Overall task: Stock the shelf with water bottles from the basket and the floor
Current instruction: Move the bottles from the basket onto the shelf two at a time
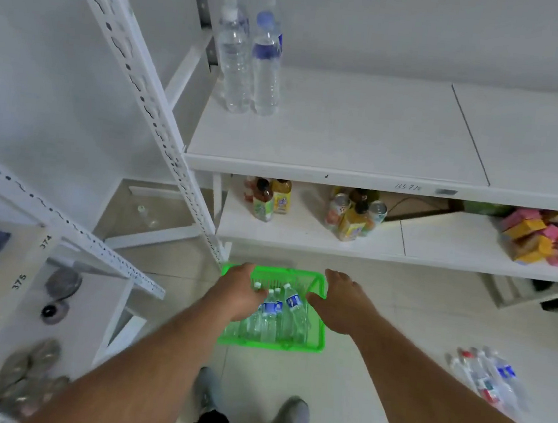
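A green plastic basket sits on the floor in front of the shelf, with several water bottles lying in it. My left hand hovers over the basket's left side, just above the bottles, with its fingers stretched toward the far left corner and holding nothing. My right hand is spread over the basket's right rim and is also empty. A few water bottles stand upright at the back left of the upper shelf board. More bottles lie in a loose pile on the floor at the right.
The lower shelf holds juice bottles and cans and pink and yellow packets. A slotted white upright runs beside the basket. Another rack at the left carries round metal parts. My shoes stand just behind the basket.
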`<act>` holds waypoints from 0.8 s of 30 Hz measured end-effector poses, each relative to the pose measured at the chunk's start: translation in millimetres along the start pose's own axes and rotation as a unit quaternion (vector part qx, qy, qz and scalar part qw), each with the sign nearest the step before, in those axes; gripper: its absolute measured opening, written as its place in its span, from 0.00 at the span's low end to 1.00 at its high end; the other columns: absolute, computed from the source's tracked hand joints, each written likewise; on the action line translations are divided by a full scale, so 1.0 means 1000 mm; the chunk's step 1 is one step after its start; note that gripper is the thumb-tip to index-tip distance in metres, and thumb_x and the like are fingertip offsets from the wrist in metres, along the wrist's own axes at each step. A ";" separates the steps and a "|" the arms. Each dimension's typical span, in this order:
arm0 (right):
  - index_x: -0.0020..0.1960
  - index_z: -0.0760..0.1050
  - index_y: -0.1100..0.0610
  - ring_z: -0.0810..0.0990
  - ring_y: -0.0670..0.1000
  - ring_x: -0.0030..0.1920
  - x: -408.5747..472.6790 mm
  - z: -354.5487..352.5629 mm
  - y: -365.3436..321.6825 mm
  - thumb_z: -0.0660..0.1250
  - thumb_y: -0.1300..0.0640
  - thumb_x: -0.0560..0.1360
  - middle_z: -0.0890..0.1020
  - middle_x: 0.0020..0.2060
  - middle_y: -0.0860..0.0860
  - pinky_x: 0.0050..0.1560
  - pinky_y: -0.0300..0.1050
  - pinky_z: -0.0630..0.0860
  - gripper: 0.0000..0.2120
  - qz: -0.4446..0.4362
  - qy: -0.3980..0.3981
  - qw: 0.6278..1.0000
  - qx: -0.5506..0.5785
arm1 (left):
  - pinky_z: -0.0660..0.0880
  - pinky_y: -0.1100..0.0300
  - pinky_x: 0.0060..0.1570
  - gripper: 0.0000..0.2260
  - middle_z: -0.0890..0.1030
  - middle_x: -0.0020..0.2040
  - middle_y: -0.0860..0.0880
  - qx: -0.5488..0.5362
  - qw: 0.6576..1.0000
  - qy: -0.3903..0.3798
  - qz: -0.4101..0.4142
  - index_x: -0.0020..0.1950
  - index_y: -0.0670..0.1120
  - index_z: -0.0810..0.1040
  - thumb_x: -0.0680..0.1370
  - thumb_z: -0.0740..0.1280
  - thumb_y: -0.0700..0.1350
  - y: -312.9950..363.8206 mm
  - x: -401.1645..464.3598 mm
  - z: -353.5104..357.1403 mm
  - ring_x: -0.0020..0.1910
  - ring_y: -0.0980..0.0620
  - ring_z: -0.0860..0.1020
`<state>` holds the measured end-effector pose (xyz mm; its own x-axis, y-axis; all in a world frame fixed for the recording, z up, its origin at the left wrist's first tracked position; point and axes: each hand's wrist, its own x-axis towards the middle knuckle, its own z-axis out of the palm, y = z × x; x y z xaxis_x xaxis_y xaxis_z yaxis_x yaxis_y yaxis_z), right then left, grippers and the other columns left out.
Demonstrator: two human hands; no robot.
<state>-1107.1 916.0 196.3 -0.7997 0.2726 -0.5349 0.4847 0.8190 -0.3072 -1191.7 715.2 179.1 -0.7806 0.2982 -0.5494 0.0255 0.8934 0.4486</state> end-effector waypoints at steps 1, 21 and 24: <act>0.77 0.58 0.58 0.67 0.60 0.71 0.001 0.005 0.001 0.61 0.40 0.78 0.66 0.73 0.57 0.68 0.49 0.64 0.35 0.009 -0.004 1.000 0.005 | 0.73 0.55 0.62 0.33 0.65 0.76 0.44 -0.007 1.000 -0.010 -0.010 0.78 0.49 0.59 0.76 0.67 0.55 -0.005 0.002 0.004 0.67 0.44 0.73; 0.77 0.58 0.56 0.69 0.58 0.69 0.054 0.093 -0.065 0.61 0.39 0.78 0.70 0.71 0.57 0.68 0.49 0.68 0.35 0.149 -0.091 0.984 0.030 | 0.69 0.57 0.64 0.32 0.68 0.74 0.45 -0.102 0.986 -0.114 -0.065 0.77 0.47 0.62 0.76 0.68 0.56 -0.141 0.083 -0.003 0.70 0.45 0.70; 0.77 0.58 0.56 0.69 0.57 0.70 0.074 0.101 -0.066 0.61 0.40 0.78 0.69 0.72 0.57 0.68 0.48 0.68 0.34 0.141 -0.099 0.984 0.033 | 0.67 0.57 0.65 0.33 0.68 0.75 0.45 -0.119 0.983 -0.115 -0.075 0.77 0.46 0.62 0.76 0.68 0.56 -0.147 0.097 0.006 0.70 0.46 0.70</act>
<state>-1162.1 831.3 97.3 -0.5481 0.3748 -0.7478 0.7044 0.6889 -0.1710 -1266.9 614.5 55.6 -0.6012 0.2613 -0.7552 -0.2481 0.8373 0.4872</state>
